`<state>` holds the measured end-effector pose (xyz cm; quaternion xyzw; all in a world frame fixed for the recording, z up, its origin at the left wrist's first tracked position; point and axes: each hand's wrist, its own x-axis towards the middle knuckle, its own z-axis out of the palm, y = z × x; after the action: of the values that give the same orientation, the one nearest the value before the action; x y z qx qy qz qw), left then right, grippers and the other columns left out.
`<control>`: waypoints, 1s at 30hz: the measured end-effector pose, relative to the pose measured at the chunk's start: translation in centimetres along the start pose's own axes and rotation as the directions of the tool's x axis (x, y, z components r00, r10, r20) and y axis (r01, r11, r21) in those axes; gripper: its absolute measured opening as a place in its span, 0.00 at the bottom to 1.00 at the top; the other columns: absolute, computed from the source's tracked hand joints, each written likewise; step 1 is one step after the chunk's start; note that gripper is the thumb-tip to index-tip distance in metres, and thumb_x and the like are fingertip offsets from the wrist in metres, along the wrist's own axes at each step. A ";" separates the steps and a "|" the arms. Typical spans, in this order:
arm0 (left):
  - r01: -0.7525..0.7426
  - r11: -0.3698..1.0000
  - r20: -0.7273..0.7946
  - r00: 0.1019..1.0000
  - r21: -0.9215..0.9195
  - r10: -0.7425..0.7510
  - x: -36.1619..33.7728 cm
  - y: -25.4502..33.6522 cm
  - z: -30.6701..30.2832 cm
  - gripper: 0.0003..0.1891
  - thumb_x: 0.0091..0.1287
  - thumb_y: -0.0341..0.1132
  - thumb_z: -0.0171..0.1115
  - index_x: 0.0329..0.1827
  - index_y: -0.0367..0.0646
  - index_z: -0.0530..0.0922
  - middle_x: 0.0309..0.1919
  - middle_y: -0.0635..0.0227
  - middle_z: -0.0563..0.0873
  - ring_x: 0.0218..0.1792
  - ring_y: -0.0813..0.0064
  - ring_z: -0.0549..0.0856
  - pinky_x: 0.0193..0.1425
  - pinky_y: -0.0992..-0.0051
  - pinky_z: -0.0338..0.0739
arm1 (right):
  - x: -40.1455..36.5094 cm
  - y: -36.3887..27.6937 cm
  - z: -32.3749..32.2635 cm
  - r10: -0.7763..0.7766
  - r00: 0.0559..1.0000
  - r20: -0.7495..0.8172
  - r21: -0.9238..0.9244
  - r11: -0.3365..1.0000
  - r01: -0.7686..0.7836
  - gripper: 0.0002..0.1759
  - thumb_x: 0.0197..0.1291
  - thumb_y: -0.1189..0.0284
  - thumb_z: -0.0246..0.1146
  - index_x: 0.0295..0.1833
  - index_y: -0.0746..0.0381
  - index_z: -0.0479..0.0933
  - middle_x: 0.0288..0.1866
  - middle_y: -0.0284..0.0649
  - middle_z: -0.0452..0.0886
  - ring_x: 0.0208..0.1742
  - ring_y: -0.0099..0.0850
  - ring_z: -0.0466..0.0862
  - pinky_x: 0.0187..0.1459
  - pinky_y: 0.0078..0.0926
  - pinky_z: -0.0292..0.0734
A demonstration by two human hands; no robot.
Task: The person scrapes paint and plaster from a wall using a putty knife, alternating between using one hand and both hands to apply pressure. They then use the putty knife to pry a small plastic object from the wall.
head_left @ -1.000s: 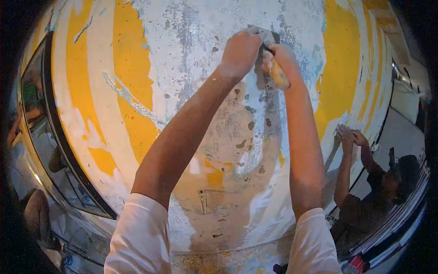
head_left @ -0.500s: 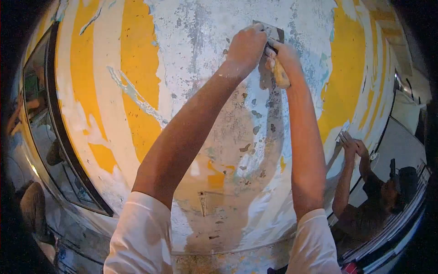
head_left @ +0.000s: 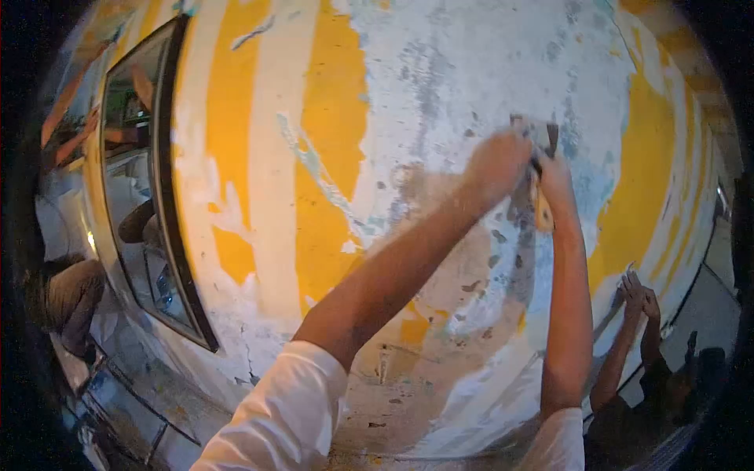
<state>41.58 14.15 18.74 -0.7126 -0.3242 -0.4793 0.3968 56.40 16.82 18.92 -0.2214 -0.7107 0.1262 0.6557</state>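
Observation:
Both of my hands are closed on one scraper (head_left: 543, 206), which has a wide metal blade and a pale yellowish handle. My left hand (head_left: 503, 161) grips near the blade, its fingers pressed together. Just right of it, my right hand (head_left: 555, 182) wraps round the top of the handle. The blade lies against the worn white and grey part of the wall (head_left: 471, 71); its middle is hidden behind my hands. Below them the wall shows bare brownish patches and dark chips. Yellow and cream stripes run down both sides.
A dark-framed window (head_left: 166, 180) is on the left, with people's arms and a knee (head_left: 75, 294) beyond and beside it. At the lower right, another person (head_left: 656, 385) in dark clothing holds both hands against the wall.
My view has turned left, so the wall and window appear further right. My hands and the scraper sit lower in view, still together on the white area.

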 end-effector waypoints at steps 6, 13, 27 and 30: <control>-0.055 0.997 -0.241 0.968 0.063 0.069 -6.5 -3.1 -4.8 0.24 0.63 0.25 0.59 0.65 0.34 0.76 0.58 0.46 0.81 0.59 0.50 0.83 0.63 0.59 0.80 | -4.4 -5.3 7.0 -0.009 0.998 0.062 0.230 0.973 -0.005 0.18 0.71 0.66 0.60 0.58 0.67 0.78 0.47 0.42 0.86 0.46 0.28 0.82 0.43 0.31 0.78; 0.069 0.957 -0.212 0.977 0.282 -0.008 -0.4 -11.7 -12.5 0.20 0.62 0.27 0.62 0.59 0.35 0.80 0.55 0.47 0.84 0.54 0.47 0.85 0.59 0.56 0.81 | 8.0 -10.5 15.0 -0.075 0.948 0.309 -0.164 0.978 0.130 0.16 0.70 0.68 0.55 0.36 0.66 0.83 0.29 0.38 0.85 0.31 0.28 0.85 0.31 0.33 0.78; 0.078 0.940 -0.380 0.923 0.332 0.058 11.4 -24.2 -18.2 0.11 0.66 0.36 0.61 0.45 0.37 0.80 0.40 0.44 0.85 0.44 0.41 0.84 0.49 0.47 0.78 | 29.2 -14.8 24.4 -0.278 0.851 0.445 0.428 0.901 0.070 0.12 0.62 0.63 0.65 0.47 0.56 0.86 0.41 0.45 0.88 0.39 0.38 0.87 0.41 0.37 0.81; -0.021 0.924 -0.382 0.907 0.383 0.179 10.3 -24.3 -17.6 0.09 0.67 0.34 0.57 0.40 0.37 0.80 0.37 0.44 0.84 0.41 0.39 0.83 0.47 0.47 0.77 | 26.3 -15.5 24.6 -0.216 0.937 0.274 0.072 0.976 0.204 0.15 0.65 0.62 0.62 0.42 0.62 0.85 0.34 0.41 0.86 0.35 0.38 0.87 0.35 0.40 0.80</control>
<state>16.98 11.13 38.61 -0.5245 -0.2805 -0.5268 0.6073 28.67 18.65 46.59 -0.1104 -0.8129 0.1007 0.5629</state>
